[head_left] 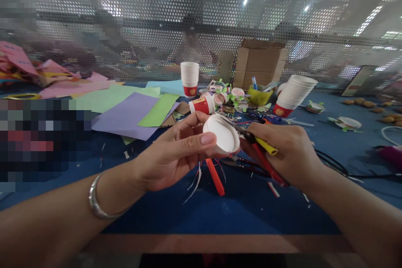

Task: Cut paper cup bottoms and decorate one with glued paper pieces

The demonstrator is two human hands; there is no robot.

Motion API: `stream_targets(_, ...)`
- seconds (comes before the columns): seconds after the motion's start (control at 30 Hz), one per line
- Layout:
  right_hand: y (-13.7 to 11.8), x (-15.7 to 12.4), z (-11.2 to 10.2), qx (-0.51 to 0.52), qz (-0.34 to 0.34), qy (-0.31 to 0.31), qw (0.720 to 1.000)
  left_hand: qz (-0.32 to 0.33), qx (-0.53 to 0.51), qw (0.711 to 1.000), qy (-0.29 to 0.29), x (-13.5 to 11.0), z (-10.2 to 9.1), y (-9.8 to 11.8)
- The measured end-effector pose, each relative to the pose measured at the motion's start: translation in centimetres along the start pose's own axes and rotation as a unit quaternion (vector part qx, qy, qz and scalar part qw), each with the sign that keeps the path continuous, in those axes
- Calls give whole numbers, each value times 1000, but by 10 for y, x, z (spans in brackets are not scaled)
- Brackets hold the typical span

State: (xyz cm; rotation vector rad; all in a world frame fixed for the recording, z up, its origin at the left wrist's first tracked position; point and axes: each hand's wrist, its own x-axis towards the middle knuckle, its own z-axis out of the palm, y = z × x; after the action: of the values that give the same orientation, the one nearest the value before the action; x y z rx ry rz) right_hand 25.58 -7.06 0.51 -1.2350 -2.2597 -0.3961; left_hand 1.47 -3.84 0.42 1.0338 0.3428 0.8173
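Between the thumb and fingers of my left hand (176, 150) is the cut-off bottom of a white paper cup (221, 134), its round hollow side facing me. My right hand (287, 150) is closed around pliers (262, 155) with one red and one yellow handle. Their dark jaws lie at the upper right rim of the cup bottom; whether they grip it I cannot tell. Below the cup bottom, a red marker-like stick (215, 177) lies on the blue table (226, 217). A red-and-white paper cup (202, 104) rests on its side just behind my left hand.
Coloured paper sheets (125, 113) spread at the left. Stacks of paper cups (189, 77) (295, 95) stand at the back. Small cup-bottom pieces with green paper (224, 92), a yellow-green container (260, 95) and a cardboard box (259, 65) lie beyond. Walnut-like objects (364, 102) sit right.
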Motion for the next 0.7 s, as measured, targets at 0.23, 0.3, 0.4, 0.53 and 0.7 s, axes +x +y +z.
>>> stream_targets(0.23, 0, -2, 1, 7, -14, 0, 1000, -32, 18, 999, -14, -2, -2, -1)
stream_targets(0.3, 1, -3, 1, 4, -16, -3, 1000, -29, 10, 999, -14, -1, -1, -2)
stream_targets(0.4, 2, -3, 1, -1, -8, -22, 1000, -20, -1, 1000, -1, 0, -1, -3)
stream_targets(0.53, 0, -2, 1, -5, 14, -1, 1000, -9, -6, 999, 33, 1, 0, -3)
stream_targets(0.7, -1, 0, 2, 5, -5, 7, 1000, -26, -4, 999, 36, 1, -2, -4)
